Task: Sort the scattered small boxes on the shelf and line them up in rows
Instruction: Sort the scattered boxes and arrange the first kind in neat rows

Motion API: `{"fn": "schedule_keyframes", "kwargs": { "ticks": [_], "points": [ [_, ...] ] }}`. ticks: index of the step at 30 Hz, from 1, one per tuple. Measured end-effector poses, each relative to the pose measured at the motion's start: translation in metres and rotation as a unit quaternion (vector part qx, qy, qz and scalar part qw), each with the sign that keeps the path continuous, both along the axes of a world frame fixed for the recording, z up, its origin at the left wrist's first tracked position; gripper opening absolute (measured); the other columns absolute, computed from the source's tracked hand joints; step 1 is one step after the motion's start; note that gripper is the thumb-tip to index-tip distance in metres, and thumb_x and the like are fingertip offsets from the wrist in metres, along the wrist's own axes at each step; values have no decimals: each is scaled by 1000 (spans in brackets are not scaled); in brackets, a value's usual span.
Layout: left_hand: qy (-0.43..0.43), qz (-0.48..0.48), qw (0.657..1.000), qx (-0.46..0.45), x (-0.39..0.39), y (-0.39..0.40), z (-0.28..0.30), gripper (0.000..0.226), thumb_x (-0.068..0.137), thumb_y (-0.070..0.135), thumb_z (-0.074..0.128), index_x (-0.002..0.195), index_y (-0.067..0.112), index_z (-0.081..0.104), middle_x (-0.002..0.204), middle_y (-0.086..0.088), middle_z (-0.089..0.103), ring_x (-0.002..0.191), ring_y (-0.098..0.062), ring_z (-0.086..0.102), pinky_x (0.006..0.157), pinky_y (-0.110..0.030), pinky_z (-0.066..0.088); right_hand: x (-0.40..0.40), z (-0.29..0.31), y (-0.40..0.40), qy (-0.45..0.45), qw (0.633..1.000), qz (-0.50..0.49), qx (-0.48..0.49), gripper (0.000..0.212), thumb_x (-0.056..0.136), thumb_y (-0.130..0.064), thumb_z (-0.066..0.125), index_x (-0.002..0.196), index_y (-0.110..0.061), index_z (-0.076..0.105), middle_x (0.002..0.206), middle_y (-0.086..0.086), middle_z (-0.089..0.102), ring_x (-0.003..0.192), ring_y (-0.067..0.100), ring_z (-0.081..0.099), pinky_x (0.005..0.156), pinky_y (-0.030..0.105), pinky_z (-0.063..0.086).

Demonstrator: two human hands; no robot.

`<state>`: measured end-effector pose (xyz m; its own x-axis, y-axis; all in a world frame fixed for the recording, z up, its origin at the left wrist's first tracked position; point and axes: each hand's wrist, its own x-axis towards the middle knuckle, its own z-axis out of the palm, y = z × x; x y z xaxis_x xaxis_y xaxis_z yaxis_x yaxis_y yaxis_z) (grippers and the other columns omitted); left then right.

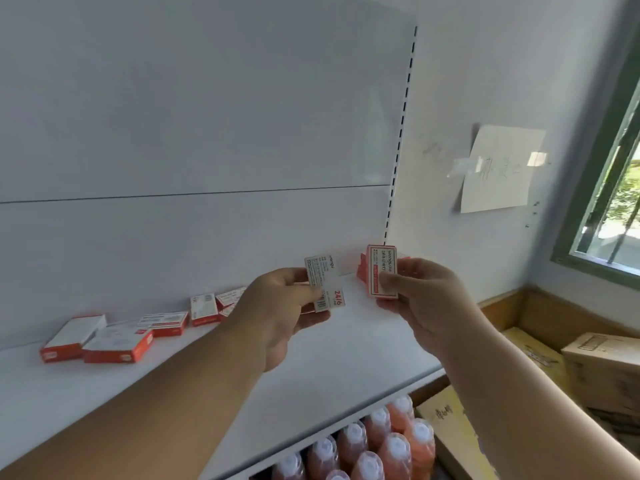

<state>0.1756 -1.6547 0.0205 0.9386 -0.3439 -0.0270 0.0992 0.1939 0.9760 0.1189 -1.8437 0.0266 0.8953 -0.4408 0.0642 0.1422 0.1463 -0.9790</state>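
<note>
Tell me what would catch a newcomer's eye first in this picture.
Two hands at centre, each holding up a small box: the left hand a white box, the right hand a red-framed box. More red-and-white boxes lie scattered along the white shelf to the left, and orange bottles stand below it.

Left hand [277, 306] hides some scattered boxes [230, 299].

Small boxes [325, 288] — about nine; bottles [396, 452] below — roughly nine; cardboard cartons [604, 368] — three; hands [277, 306] — two.
</note>
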Motion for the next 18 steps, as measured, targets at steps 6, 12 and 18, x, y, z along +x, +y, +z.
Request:
{"fn": "schedule_keyframes", "kwargs": {
  "ticks": [6, 12, 18],
  "points": [
    [18, 30, 998, 50, 10, -107, 1, 14, 91, -1, 63, 104, 5, 62, 77, -12, 77, 67, -23, 75, 55, -30, 58, 18, 12, -129, 29, 991, -13, -131, 28, 77, 10, 74, 99, -3, 62, 90, 18, 74, 73, 31, 75, 67, 40, 62],
    [60, 118, 989, 61, 26, -170, 3, 9, 92, 0, 60, 99, 2, 65, 72, -13, 76, 58, -19, 70, 50, -28, 57, 66, 11, -186, 75, 966, 64, -238, 34, 73, 4, 77, 97, -11, 59, 77, 10, 74, 62, 28, 73, 67, 49, 62],
    [138, 53, 967, -206, 17, -193, 14, 22, 99, 11, 46, 114, -3, 54, 89, -25, 73, 74, -33, 74, 52, -33, 60, 86, 6, -199, 69, 974, 139, -167, 33, 73, 0, 80, 95, -8, 56, 82, 15, 74, 69, 36, 73, 67, 47, 61]
  ]
}}
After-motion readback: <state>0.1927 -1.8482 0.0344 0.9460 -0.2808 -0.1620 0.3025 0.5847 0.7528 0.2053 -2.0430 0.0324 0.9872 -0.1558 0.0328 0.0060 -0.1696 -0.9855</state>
